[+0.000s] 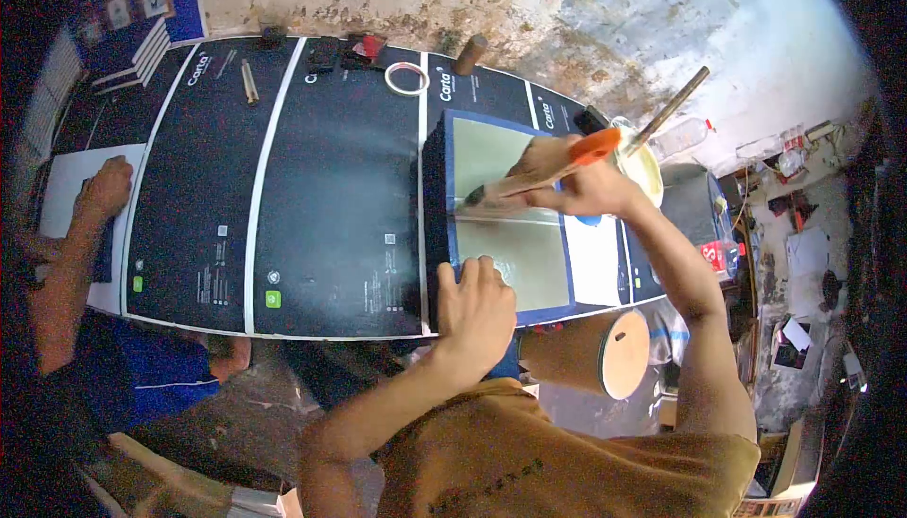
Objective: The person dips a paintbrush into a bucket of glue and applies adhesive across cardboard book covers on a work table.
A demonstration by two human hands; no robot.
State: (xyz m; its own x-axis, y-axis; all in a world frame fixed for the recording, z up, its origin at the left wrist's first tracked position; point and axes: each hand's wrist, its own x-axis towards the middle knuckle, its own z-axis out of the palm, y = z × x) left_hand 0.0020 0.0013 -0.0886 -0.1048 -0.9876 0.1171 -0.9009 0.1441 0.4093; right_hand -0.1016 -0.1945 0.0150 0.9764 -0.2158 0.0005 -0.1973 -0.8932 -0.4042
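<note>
My right hand (576, 178) is closed round the handle of a brush (600, 145) with an orange end. Its dark bristles touch a grey-green board (510, 277) with dark blue borders, and a wet-looking streak crosses the board's middle. My left hand (477, 305) lies with fingers spread on the board's near left corner. Under the board is a thick dark blue stack (435, 187). White paper (593, 258) lies just right of it.
A co-worker's hand (111, 187) rests on a white sheet (71, 182) at the left. Beyond the stack are a tape roll (406, 79) and a wooden cylinder (470, 53). A tub (644, 173) holding a stick (669, 110) stands behind my right hand, near a plastic bottle (682, 138).
</note>
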